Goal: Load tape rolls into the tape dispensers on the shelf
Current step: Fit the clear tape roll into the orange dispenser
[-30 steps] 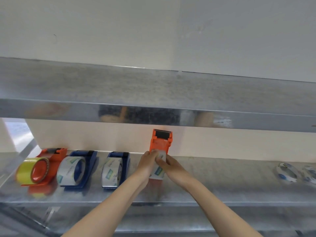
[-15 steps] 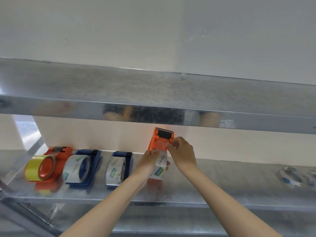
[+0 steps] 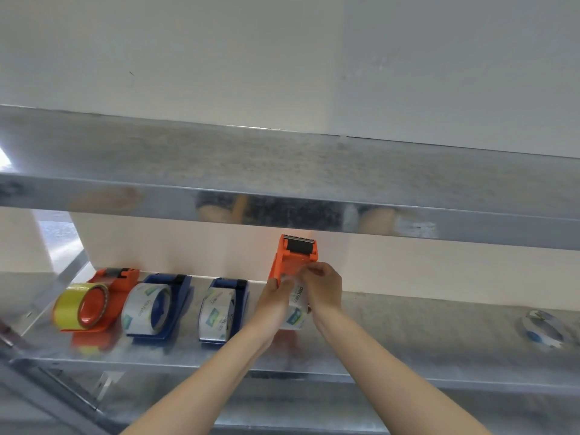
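Standing upright on the shelf [image 3: 408, 334], an orange dispenser [image 3: 292, 262] with clear tape roll [image 3: 296, 312] is gripped by the left hand [image 3: 271, 304]; the roll's top is pinched by right hand [image 3: 324, 287] fingers [image 3: 309, 272].

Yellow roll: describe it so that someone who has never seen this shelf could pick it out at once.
Find the metal shelf holding a row of dispensers. At its far left is an orange dispenser beside a blue dispenser, and the yellow roll sits on it. The other rolls are clear with print; only this one is yellow.
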